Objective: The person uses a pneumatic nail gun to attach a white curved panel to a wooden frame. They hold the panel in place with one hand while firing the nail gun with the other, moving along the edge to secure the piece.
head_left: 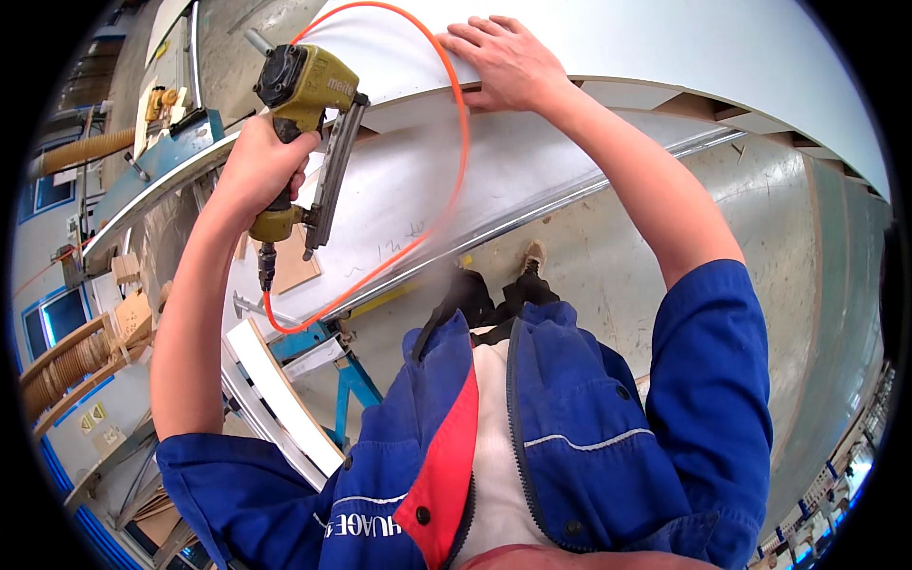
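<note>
My left hand (261, 166) is wrapped round the grip of an olive-green pneumatic nail gun (318, 81), held up at the far left. Its long grey magazine (334, 176) slants down beside my fingers. An orange air hose (463, 142) runs from the fitting under the handle and loops round to the right and back behind the tool. My right hand (508, 62) lies with fingers stretched on the near edge of a large white panel (665, 38), the thumb at its rim. Below the panel's edge, openings between wooden frame pieces (632, 94) show.
Under the panel lies a pale work surface (380, 228) with a metal rail (570, 198) along its near edge. A blue stand (356, 385) and a curved white strip (280, 394) are at the left. A wooden hose reel (71, 370) stands farther left. Grey floor (608, 247) surrounds my feet.
</note>
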Demonstrator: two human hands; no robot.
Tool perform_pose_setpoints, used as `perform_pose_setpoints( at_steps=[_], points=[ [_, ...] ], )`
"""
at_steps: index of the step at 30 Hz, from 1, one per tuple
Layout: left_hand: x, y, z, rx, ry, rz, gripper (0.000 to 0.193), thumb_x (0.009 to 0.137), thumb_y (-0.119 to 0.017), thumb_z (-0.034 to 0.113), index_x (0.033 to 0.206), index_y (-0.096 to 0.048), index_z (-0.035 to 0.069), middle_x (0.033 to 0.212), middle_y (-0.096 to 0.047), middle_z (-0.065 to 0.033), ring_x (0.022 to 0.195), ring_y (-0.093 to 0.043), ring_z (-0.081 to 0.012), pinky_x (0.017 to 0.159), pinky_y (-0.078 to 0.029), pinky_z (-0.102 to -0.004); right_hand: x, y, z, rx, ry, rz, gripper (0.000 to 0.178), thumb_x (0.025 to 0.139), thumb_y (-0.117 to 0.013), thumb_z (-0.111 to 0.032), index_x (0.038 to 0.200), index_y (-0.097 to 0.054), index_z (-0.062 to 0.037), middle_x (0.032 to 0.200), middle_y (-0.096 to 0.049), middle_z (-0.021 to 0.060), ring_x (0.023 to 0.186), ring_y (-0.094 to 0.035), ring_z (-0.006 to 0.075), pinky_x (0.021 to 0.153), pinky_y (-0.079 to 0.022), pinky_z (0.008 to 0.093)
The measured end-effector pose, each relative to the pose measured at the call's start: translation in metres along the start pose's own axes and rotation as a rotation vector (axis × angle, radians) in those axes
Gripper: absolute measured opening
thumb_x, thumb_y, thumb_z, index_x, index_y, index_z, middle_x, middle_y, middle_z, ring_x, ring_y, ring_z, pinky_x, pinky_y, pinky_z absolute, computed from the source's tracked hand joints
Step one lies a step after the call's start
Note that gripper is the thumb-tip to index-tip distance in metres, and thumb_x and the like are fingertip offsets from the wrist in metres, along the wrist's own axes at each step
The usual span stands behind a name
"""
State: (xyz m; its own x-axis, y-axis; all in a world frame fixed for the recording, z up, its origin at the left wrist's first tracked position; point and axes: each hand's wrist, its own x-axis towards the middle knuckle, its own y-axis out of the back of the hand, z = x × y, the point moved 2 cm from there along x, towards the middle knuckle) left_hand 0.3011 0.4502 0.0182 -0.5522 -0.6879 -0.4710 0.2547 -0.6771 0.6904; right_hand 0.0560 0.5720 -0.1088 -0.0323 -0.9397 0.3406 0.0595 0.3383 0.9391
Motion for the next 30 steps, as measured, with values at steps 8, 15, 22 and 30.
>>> perform_pose_setpoints(
  at_steps=[8,15,22,30],
  points=[
    [-0.013,-0.002,-0.008,0.047,0.013,0.073,0.023,0.088,-0.064,0.017,0.076,-0.055,0.001,0.055,-0.052,-0.0013,0.043,-0.050,-0.0104,0.043,-0.043,-0.0279,0.001,-0.015,0.003,0.084,0.050,0.101,0.066,0.081,-0.072,-0.049,0.133,-0.052,-0.0126,0.132,-0.057,0.0046,0.123,-0.054,0.0237,0.109,-0.040,0.0414],
    [-0.088,-0.050,-0.045,-0.096,-0.110,0.250,0.023,0.088,-0.065,0.016,0.074,-0.059,-0.001,0.051,-0.054,-0.0023,0.040,-0.050,-0.0116,0.041,-0.040,-0.0299,-0.053,-0.002,-0.027,0.398,-0.098,0.358,0.041,0.085,-0.072,-0.026,0.121,-0.062,-0.0088,0.126,-0.063,0.0098,0.122,-0.057,0.0292,0.107,-0.043,0.0409],
    [-0.136,-0.131,-0.089,0.202,-0.180,0.195,0.026,0.081,-0.069,0.014,0.091,-0.062,-0.010,0.069,-0.065,-0.0246,0.066,-0.068,-0.0390,0.061,-0.051,-0.0419,-0.218,-0.025,-0.014,0.736,-0.747,0.474,0.036,0.079,-0.076,-0.016,0.112,-0.067,-0.0053,0.118,-0.067,0.0155,0.112,-0.063,0.0319,0.097,-0.050,0.0401],
    [-0.109,-0.197,-0.077,0.142,-0.191,0.071,0.025,0.080,-0.071,0.013,0.092,-0.063,-0.009,0.077,-0.065,-0.0289,0.077,-0.065,-0.0462,0.067,-0.051,-0.0430,-0.263,-0.017,0.104,0.405,-0.872,0.360,0.055,0.075,-0.082,-0.032,0.118,-0.065,-0.0028,0.111,-0.069,0.0192,0.105,-0.066,0.0353,0.092,-0.051,0.0405]
  ],
)
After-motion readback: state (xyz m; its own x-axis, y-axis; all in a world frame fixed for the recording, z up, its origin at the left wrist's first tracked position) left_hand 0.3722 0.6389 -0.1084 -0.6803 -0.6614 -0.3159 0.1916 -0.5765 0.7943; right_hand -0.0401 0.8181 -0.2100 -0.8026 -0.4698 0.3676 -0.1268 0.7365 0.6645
